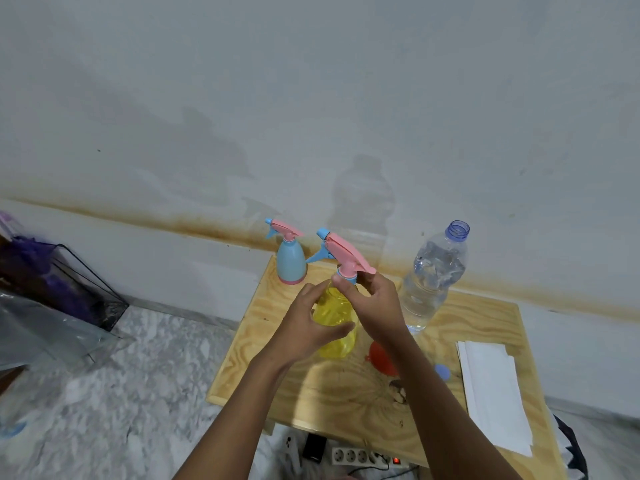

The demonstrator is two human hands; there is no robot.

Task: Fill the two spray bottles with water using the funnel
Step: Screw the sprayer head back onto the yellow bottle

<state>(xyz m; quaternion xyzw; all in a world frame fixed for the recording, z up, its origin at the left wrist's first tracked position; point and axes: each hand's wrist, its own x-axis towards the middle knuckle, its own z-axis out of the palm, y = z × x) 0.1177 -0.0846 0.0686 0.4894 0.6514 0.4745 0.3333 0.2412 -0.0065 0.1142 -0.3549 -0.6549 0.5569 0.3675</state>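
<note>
Funnel (381,359) (orange) half behind forearm (436,396) | left hand (304,327), right hand (375,306) grip yellow bottle (332,304)

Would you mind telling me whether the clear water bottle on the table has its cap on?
No, the water bottle stands with its neck open, and a blue cap lies on the table nearby.

The right arm (433,393) hides most of the orange funnel (378,355) (only its left part shows); the left hand (306,327) covers part of the yellow spray bottle (335,306).
</note>
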